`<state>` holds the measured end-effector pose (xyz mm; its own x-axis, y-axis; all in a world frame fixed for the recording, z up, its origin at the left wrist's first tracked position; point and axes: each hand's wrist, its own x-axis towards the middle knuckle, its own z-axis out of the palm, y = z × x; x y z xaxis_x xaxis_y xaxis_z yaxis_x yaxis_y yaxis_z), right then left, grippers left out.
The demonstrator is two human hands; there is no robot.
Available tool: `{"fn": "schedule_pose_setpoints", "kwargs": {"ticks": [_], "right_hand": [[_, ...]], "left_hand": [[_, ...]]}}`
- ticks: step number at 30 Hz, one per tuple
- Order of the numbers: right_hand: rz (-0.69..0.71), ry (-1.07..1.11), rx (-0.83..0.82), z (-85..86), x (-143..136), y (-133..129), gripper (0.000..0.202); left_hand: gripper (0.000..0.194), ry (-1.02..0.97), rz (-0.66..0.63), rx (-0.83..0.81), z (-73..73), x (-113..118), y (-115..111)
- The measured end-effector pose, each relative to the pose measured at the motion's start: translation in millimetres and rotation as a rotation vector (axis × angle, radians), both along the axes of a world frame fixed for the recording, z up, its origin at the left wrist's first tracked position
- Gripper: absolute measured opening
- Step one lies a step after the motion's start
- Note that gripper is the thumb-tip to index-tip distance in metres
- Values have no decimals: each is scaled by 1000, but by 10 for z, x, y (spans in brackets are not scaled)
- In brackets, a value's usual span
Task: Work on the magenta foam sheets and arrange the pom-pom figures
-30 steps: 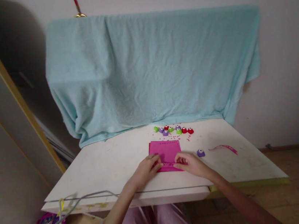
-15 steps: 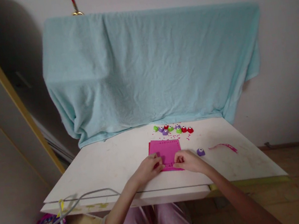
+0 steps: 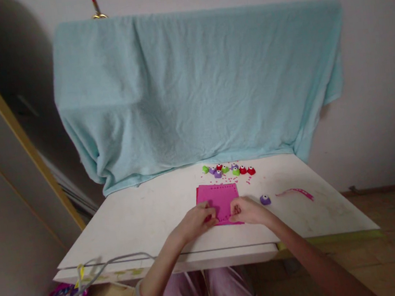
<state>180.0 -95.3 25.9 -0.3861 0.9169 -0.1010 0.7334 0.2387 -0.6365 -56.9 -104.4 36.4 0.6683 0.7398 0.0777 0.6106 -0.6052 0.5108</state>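
Note:
A stack of pink paper lies on the white table, with a red edge showing at its left and a row of small punched holes along its far side. My left hand pinches the near left part of the top sheet. At the near right part, my right hand closes its fingers on the same paper. To the right of my right hand sits a purple craft punch, and farther right a curled pink paper strip.
Several green, red and purple punches stand at the table's back, with pink paper bits around them. A light blue towel hangs behind. A grey cable crosses the front left edge.
Both hands stay nearly in place on the paper. The strip along the near edge between my fingers looks slightly narrower, and the view has shifted a little.

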Motion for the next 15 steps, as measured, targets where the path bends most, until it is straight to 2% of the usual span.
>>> {"fn": "schedule_pose_setpoints", "kwargs": {"ticks": [4, 7, 11, 15], "right_hand": [[-5, -31, -1, -28, -8, 11, 5], [-3, -47, -14, -51, -5, 24, 6], [5, -43, -26, -41, -8, 36, 7], [11, -45, -47, -5, -13, 43, 5]], "left_hand": [[13, -34, -20, -72, -41, -11, 88], [22, -22, -36, -179, -49, -14, 202], [38, 106, -41, -291, 59, 66, 308], [53, 318, 50, -171, 185, 262, 314]]}}
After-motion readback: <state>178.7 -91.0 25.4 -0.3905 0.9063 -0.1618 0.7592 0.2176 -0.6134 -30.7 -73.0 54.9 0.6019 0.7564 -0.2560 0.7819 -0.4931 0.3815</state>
